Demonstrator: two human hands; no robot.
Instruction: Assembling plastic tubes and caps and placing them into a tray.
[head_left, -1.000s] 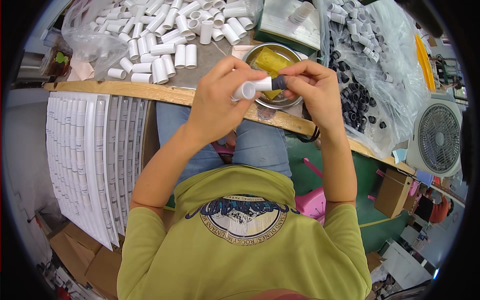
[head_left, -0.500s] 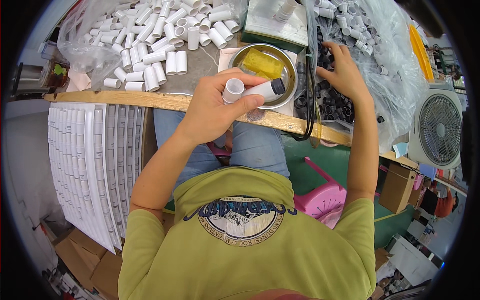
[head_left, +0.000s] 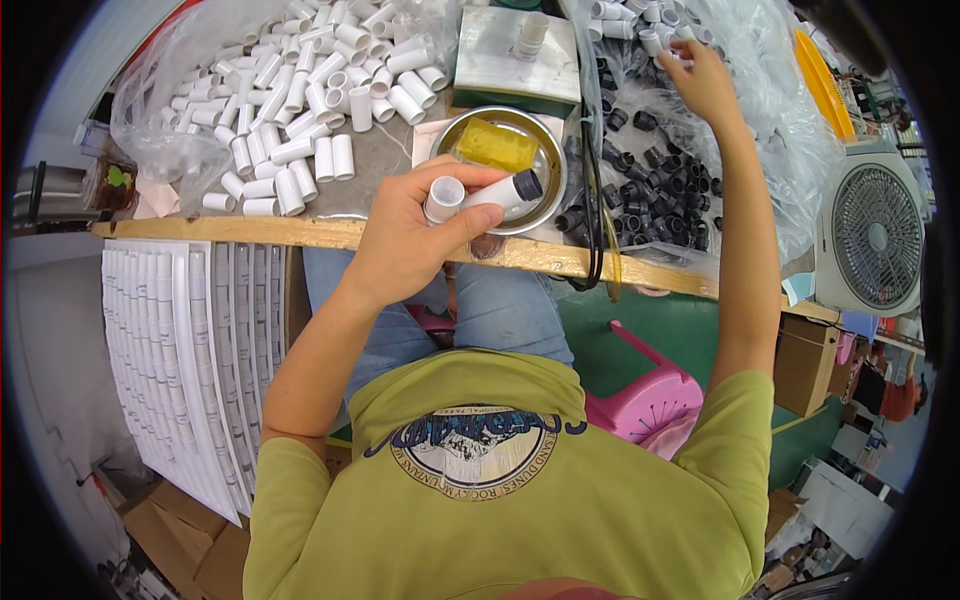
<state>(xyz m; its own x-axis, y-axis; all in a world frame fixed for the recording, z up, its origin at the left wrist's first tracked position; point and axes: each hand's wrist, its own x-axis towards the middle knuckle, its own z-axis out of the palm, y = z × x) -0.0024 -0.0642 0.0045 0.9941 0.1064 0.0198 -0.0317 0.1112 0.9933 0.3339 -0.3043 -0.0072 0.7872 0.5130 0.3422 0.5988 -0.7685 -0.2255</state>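
My left hand (head_left: 415, 225) is closed around two white plastic tubes over the table's front edge. One white tube (head_left: 444, 198) stands with its open end up; the other tube (head_left: 492, 200) lies tilted to the right, a black ring fitting (head_left: 527, 184) on its end. Far right, my right hand (head_left: 702, 82) has its thumb and fingers pinched at a white plastic fitting (head_left: 652, 42) on the edge of a heap. Behind my left hand sits a round metal bowl (head_left: 556, 190) with a yellow sponge (head_left: 497, 146) in it.
Many white tubes (head_left: 300, 110) lie heaped at the left on plastic film. Black ring fittings (head_left: 655, 205) fill the right side, near dark cables (head_left: 592, 200) hanging over the wooden edge (head_left: 330, 233). A metal block (head_left: 515, 60) stands behind the bowl. A fan (head_left: 875, 232) stands far right.
My right hand has moved away from the black fittings, farther out to the white fittings. The left hand keeps hold of both tubes, and the view has shifted slightly.
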